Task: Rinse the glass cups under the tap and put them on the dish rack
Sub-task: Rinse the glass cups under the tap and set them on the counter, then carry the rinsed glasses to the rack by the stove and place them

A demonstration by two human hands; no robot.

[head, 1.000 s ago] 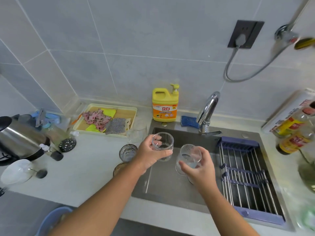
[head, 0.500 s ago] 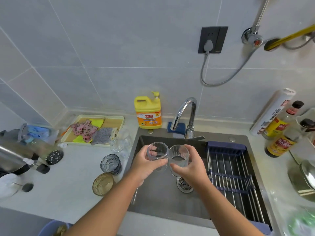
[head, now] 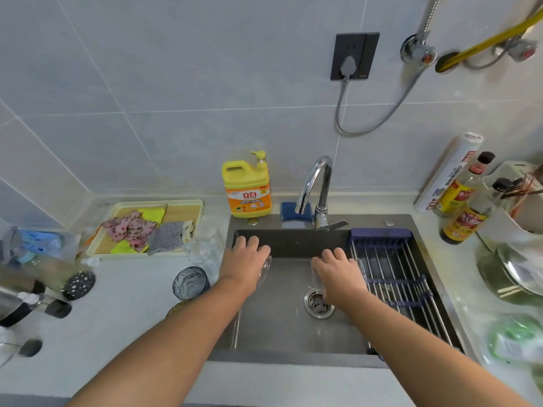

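Note:
Over the steel sink [head: 273,327] my left hand [head: 245,261] grips a clear glass cup [head: 264,270], tipped mouth-down so only its rim shows below the palm. My right hand [head: 338,271] grips a second clear glass cup [head: 316,282], also turned over, mostly hidden under the fingers, just above the drain [head: 318,302]. The chrome tap [head: 318,189] stands behind both hands; no water stream is visible. The blue-framed dish rack [head: 393,277] spans the sink's right half, bare of cups. More glass cups wait on the counter: a dark ribbed one [head: 191,283] and clear ones [head: 204,245].
A yellow detergent bottle [head: 248,188] and blue sponge [head: 291,210] sit behind the sink. A tray of cloths [head: 147,227] lies at the left, a kettle [head: 11,301] at the far left. Sauce bottles [head: 461,198] and a pot lid [head: 511,274] crowd the right counter.
Both hands have turned the upright cups over and moved apart, lower into the sink. The camera has shifted right and downward.

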